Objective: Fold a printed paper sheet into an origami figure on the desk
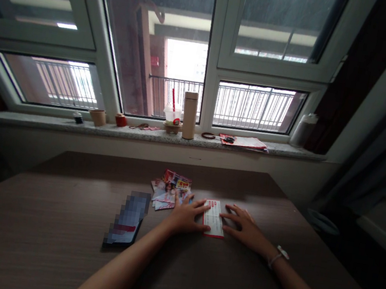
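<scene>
A white paper leaflet [214,222] with red print and a red lower edge lies flat on the dark wooden table [48,258]. My left hand [186,216] rests at its left side, fingers spread, with fingertips touching the paper's edge. On the opposite side my right hand [244,227] lies with its fingers apart, the tips at or just beside the right edge. Neither hand grips the leaflet. Several colourful printed flyers [168,190] are fanned out behind my left hand, which partly covers them.
A phone [128,220], partly pixelated, lies left of my left forearm. Along the windowsill [135,137] stand a beige thermos [189,114], a plastic cup with a red straw [173,114], a paper cup [97,118], scissors [229,139] on papers [248,144], and a grey bottle [303,130].
</scene>
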The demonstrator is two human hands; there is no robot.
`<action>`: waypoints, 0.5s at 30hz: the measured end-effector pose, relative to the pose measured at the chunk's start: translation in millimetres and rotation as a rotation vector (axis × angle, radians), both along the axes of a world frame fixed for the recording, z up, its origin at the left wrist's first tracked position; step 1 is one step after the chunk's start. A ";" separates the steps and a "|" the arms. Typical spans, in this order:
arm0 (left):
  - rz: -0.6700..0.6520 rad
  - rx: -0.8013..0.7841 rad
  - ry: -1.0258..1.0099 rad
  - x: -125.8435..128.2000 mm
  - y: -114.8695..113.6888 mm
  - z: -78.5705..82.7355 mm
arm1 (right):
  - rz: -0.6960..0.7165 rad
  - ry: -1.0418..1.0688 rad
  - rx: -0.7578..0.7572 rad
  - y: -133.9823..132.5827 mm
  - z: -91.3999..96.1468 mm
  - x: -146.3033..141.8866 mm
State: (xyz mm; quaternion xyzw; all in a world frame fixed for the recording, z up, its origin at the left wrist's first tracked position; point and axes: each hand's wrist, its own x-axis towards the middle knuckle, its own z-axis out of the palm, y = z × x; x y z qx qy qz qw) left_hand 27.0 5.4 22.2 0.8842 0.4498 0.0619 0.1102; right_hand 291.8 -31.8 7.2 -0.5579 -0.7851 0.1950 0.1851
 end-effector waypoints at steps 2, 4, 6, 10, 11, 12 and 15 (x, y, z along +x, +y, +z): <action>-0.004 0.002 -0.005 -0.4 0.1 -1.3 | -0.040 0.004 0.031 0.3 -3.7 -2.7; -0.002 0.009 -0.002 -0.6 0.0 -2.0 | -0.069 0.004 0.063 0.1 -6.2 -6.5; -0.001 0.013 0.003 -0.6 -0.1 -2.1 | -0.090 0.004 0.095 -0.7 -7.2 -10.7; -0.002 0.014 0.009 0.1 -0.3 -1.2 | -0.122 -0.016 0.157 -1.9 -6.5 -16.6; -0.003 0.013 0.008 0.3 -0.3 -1.0 | -0.124 -0.026 0.165 -1.8 -6.1 -17.0; -0.004 0.011 0.007 0.4 -0.3 -0.7 | -0.120 -0.036 0.169 -1.5 -5.5 -17.0; 0.000 0.005 0.007 0.5 -0.2 -0.3 | -0.091 -0.059 0.157 0.0 -2.7 -14.1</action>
